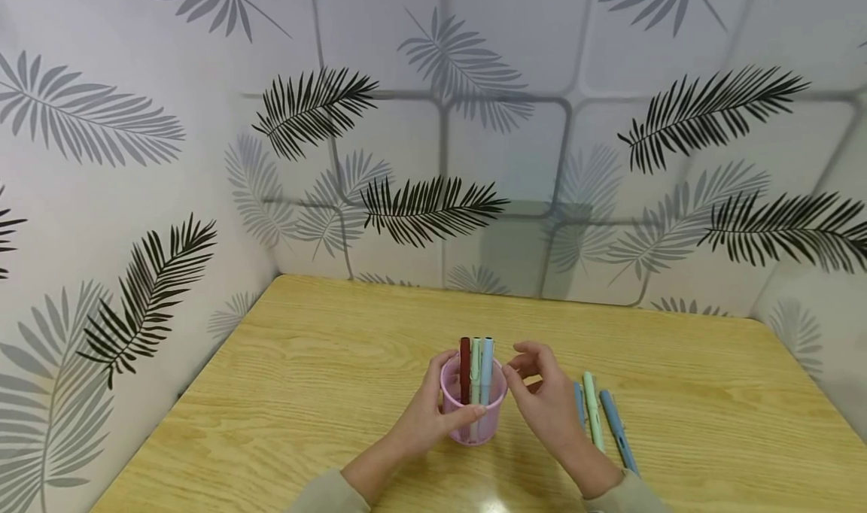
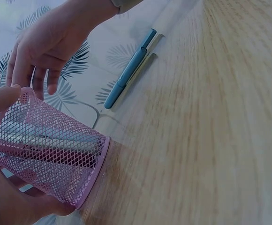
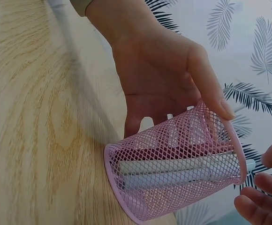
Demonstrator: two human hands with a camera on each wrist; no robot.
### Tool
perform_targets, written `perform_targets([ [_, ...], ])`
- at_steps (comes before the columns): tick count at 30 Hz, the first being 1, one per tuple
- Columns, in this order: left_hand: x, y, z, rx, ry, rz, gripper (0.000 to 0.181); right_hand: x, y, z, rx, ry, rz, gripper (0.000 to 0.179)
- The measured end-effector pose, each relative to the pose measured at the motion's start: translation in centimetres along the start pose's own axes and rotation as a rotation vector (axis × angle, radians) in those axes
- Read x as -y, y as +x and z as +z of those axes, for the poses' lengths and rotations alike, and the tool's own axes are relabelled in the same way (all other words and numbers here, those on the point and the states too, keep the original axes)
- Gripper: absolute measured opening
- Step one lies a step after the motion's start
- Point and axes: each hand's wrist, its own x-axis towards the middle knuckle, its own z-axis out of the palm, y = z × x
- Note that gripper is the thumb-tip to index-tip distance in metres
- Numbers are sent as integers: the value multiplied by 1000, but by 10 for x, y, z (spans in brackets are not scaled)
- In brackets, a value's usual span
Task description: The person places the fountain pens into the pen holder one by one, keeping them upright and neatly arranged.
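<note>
A pink mesh pen cup (image 1: 493,417) stands upright on the table, gripped round its side by my left hand (image 1: 423,415). The thumb lies across the near side by the rim, as the right wrist view also shows on the cup (image 3: 183,159). Three pens stand inside: a dark red pen (image 1: 464,366), a light green pen (image 1: 476,359) and a light blue pen (image 1: 488,359). Just right of the rim is my right hand (image 1: 547,400), its fingers loosely bent with nothing between them. Its thumb and fingertips are close to the cup's edge.
On the wooden table (image 1: 339,332), right of the right hand, lie a light green pen (image 1: 593,411), a blue pen (image 1: 619,430) and another blue pen (image 1: 579,402) partly hidden by that hand. A leaf-patterned wall (image 1: 406,144) borders the table's back edge.
</note>
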Motion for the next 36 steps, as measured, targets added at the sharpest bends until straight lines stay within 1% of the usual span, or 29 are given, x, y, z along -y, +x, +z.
perform_targets([
  [3, 0, -1, 0, 1, 4, -5, 74, -1, -1, -1, 0, -3, 11, 32],
  [9, -1, -1, -1, 10, -11, 4, 76, -3, -2, -5, -4, -24, 25, 31],
  [11, -2, -2, -1, 12, -10, 0, 77, -3, -2, -6, 0, -23, 43, 29],
  [13, -12, -4, -2, 15, -15, -7, 77, -2, -2, -8, 8, -17, 68, 27],
  [15, -13, -4, -2, 11, -8, -15, 77, -3, -2, -9, 10, -20, 82, 27],
  [18, -11, -4, -1, 4, -3, -19, 76, -6, -4, -12, 6, -35, 99, 29],
  [20, -2, -3, -1, -2, 6, -21, 77, -9, -6, -14, 4, -48, 106, 31],
  [23, -4, -3, 0, 3, -4, -27, 77, -13, -8, -17, 7, -57, 121, 31],
  [25, -9, -4, 0, 6, -9, -28, 78, -15, -9, -18, 9, -57, 128, 31],
  [31, -32, -9, -2, 20, -16, -28, 77, -17, -11, -25, 12, -82, 163, 30],
  [36, -38, -9, -2, 27, -20, -27, 77, -19, -15, -32, 56, -70, 192, 28],
])
